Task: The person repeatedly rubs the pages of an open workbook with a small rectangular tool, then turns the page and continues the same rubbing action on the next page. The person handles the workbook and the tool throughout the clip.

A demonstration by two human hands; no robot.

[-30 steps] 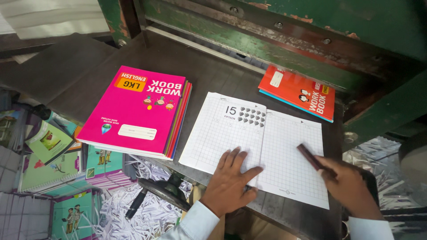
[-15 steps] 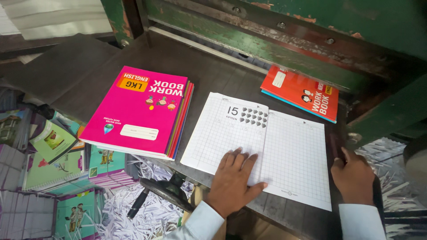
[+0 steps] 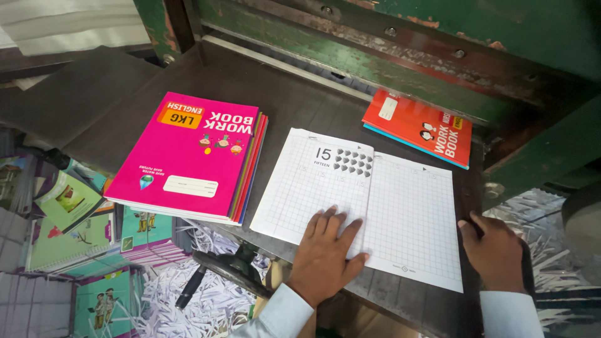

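An open booklet (image 3: pixel 375 200) with squared pages lies flat on the dark metal table (image 3: pixel 300 100). My left hand (image 3: pixel 325 253) presses palm down on its lower edge near the centre fold, fingers spread. My right hand (image 3: pixel 494 253) rests on the table's right edge just beside the booklet, fingers curled over the edge; nothing shows in it. A stack of workbooks with a pink cover on top (image 3: pixel 191 156) sits to the left of the booklet.
A red workbook (image 3: pixel 419 128) lies at the back right under the green machine frame (image 3: pixel 400 37). Below the table's front are paper shreds (image 3: pixel 213 288), a black handle (image 3: pixel 219 269) and more coloured books (image 3: pixel 69 206) on the left.
My right hand, which held a dark pen-like object over the right page, has moved off the booklet to the table's right edge; the object is no longer seen. The left hand stays put.
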